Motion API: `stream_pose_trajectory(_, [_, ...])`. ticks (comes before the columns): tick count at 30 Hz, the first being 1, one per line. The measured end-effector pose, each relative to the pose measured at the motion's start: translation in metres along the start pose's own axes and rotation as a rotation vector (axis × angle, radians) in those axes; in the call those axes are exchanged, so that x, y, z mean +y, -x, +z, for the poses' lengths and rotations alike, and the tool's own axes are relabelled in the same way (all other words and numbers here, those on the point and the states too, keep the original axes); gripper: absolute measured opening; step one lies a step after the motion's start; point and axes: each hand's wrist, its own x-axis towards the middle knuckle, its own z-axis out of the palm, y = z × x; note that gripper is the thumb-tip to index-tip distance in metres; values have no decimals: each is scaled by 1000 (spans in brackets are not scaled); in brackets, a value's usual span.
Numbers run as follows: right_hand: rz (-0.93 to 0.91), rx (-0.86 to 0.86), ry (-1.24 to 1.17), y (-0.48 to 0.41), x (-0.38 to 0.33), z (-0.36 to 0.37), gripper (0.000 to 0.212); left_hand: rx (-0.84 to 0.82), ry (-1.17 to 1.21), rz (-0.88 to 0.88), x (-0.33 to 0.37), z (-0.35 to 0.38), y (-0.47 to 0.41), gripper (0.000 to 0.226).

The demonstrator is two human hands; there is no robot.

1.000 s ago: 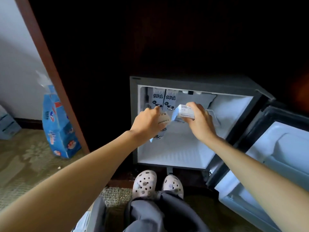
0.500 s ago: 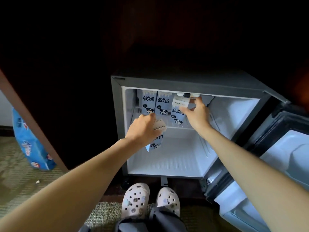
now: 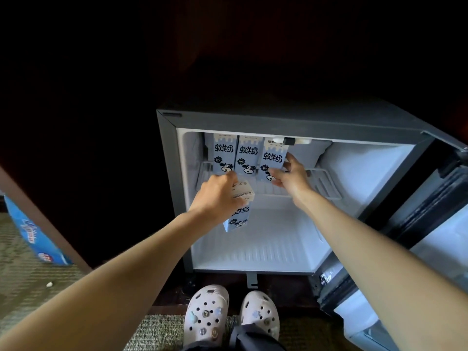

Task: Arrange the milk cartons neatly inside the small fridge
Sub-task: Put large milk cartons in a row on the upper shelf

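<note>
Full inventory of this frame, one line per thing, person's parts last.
small fridge: 1, dark grey shell, white inside, centre, open.
fridge door: 1, dark frame, white liner, swung open at right.
wire shelf: 1, white, upper part of the fridge.
milk cartons on shelf: 3, pale blue with a cow print, upright in a row at the shelf's left; the rightmost is in the right hand.
held milk carton: 1, pale blue, in front of the shelf, in the left hand.
blue bag: 1, blue and white, on the floor at far left.
carpet: greenish, floor.
clogs: 2, white with charms, bottom centre.
left hand: 1, gripping the held carton's top.
right hand: 1, on the rightmost shelf carton.
</note>
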Motion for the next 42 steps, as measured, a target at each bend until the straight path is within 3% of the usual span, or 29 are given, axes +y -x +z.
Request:
stream_pose_trajectory(6, [5,-52,-45,-14,-1,-3,68,-8,13,23,-3,6,-10,30])
stream_pose_trajectory(17, [36,-142,-324,-28,13,-5,53,-30,16,11,-12,7,-12,28])
stream_pose_trajectory(25, [78,-196,-175,-26,6,-11,59,-14,48,25,-1,8,-11,30])
stream_pose_trajectory(32, [-52,96,44,24,1,-17,55,33,70,48,21,0,2,30])
stream_pose_trajectory(35, [-161,-95,172,75,6,-27,49,89,88,78,36,-5,12,30])
stream_pose_trajectory(38, [-147,-323,312,105,9,-31,60,113,65,158,54,-11,19,30])
stream_pose_trajectory(42, [-147,-225,264,102,-6,-41,57,55,31,315,75,-11,28,32])
